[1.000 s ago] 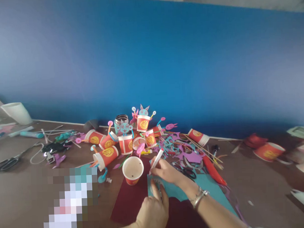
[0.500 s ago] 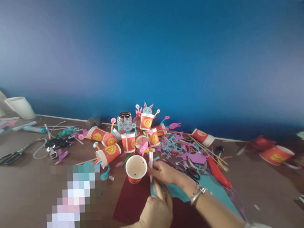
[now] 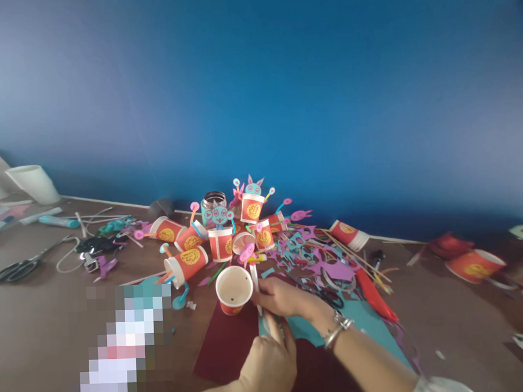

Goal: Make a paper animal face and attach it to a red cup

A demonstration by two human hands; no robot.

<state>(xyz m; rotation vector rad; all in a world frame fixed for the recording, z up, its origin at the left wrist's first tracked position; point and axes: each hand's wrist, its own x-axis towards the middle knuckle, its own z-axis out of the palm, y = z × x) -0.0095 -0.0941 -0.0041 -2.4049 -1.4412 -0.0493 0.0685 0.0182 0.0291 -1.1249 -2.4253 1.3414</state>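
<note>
My right hand [image 3: 282,296] is closed on a white pen [image 3: 255,285], which stands nearly upright with its top leaning slightly left. Just in front of it my left hand [image 3: 269,361] presses its outstretched fingers down on teal paper [image 3: 371,329]; a small roundish clear thing [image 3: 266,326] shows partly at the fingertips, too hidden to name. Dark red paper [image 3: 228,346] lies under both hands and the teal sheet. An upright paper cup [image 3: 234,288], with small holes inside, stands left of the pen.
Behind are several red paper cups [image 3: 187,266] with straw arms and paper faces, and an open jar [image 3: 214,203]. Teal and purple scraps [image 3: 336,269], sticks and a red pouch [image 3: 376,295] lie right. Scissors [image 3: 21,269] and a stack of cups [image 3: 349,236] lie farther out.
The pen's top has tipped a little to the left with my right hand. My left hand stays in nearly the same place.
</note>
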